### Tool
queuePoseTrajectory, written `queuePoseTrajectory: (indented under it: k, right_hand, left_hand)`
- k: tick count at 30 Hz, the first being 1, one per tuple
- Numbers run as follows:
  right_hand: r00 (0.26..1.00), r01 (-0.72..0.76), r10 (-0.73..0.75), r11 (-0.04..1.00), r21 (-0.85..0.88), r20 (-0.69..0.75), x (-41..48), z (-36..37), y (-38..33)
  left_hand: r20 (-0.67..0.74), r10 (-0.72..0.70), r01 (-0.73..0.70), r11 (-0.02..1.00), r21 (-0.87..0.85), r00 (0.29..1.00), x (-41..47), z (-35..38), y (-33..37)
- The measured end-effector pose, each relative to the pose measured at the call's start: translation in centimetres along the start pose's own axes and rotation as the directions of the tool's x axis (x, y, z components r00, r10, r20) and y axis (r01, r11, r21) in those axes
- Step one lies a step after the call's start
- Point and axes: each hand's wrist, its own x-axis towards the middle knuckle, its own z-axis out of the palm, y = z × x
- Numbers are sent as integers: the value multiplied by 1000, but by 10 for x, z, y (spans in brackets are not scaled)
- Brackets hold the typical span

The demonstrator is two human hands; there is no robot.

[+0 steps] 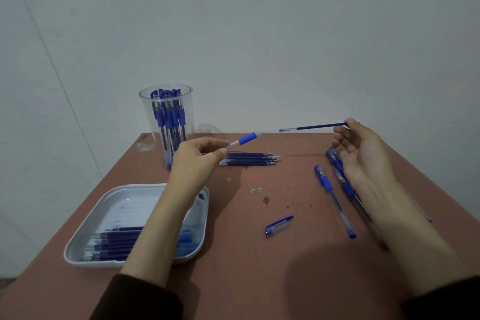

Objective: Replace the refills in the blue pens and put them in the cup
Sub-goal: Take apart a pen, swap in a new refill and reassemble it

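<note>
Blue and clear, the plastic pen barrel [241,141] with its blue rubber grip was pinched in my left hand [200,153]. Its open end pointed toward two o'clock. My right hand [363,156] pinched a thin dark blue refill [311,127] by its far end. The refill lay almost flat, running from three o'clock to nine o'clock. Its pale end was near the barrel's mouth but not touching. I could not tell if this refill was going in or coming out. The tall clear plastic cup [146,117] stood at eleven o'clock from the left hand, with blue pens [168,117] inside. Below was a reddish-brown table [233,267], and a plain grey wall [259,34] stood behind.
</note>
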Motion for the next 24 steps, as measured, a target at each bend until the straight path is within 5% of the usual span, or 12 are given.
queuePoseTrajectory:
  k: [6,11,17,24]
  right_hand:
    - [965,76,53,880,-469,256,-19,16,34]
    - [910,143,160,744,-653,382,-26,30,56]
    - [820,540,116,170,-824,561,-18,32,59]
    - [778,626,131,-86,-775,614,-8,39,54]
  left_hand:
    - [-97,-7,0,997,-75,995,2,-1,-1]
    - [-108,-13,2,995,-98,994,3,-3,-3]
    - [-106,2,-12,995,-96,994,2,-2,-2]
    - [-100,1,-10,997,-82,995,2,-2,-3]
